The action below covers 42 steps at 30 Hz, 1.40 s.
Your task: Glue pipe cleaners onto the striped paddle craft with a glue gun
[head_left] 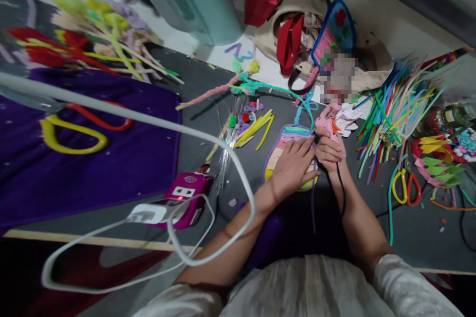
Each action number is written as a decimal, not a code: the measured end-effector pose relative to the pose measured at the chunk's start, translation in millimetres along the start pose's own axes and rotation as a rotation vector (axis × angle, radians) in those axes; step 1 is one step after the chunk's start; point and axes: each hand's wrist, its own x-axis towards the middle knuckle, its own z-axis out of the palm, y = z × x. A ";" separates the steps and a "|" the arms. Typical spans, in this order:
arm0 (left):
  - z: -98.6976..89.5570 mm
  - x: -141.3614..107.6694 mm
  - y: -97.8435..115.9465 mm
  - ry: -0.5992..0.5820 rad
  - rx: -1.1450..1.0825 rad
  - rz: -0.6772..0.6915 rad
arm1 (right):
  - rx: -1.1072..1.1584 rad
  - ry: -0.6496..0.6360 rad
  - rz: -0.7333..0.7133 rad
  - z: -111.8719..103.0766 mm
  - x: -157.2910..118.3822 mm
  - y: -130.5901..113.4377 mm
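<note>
A striped pipe-cleaner panel (296,132) with a purple edge lies on the dark table in front of me. My left hand (292,164) rests flat across it with the fingers stretched out, hiding much of its middle. Close against the panel's right edge, my right hand (330,151) is wrapped round a pink glue gun (326,118) with an orange trigger. The gun's black cord (341,190) runs down past my right wrist. I cannot make out the nozzle tip clearly. A loose purple pipe cleaner (313,210) hangs below the panel.
Left stand a magenta power adapter (191,198) and a white cable (238,158) looping across. Yellow-and-red scissors (406,185) and pipe cleaners (386,114) lie right. Behind is a beige bag (269,34); larger scissors (74,138) rest on purple cloth (141,168).
</note>
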 end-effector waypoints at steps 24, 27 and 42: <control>0.0 -1.1 2.8 -0.006 -0.006 -0.003 | -0.185 0.562 -0.208 -2.4 -6.9 -4.3; -0.5 -0.7 2.8 -0.012 0.001 0.002 | -0.179 0.557 -0.194 -0.7 -5.7 -4.5; 0.8 -1.4 0.8 -0.007 -0.011 0.022 | -0.047 0.358 -0.042 8.8 -2.9 -3.7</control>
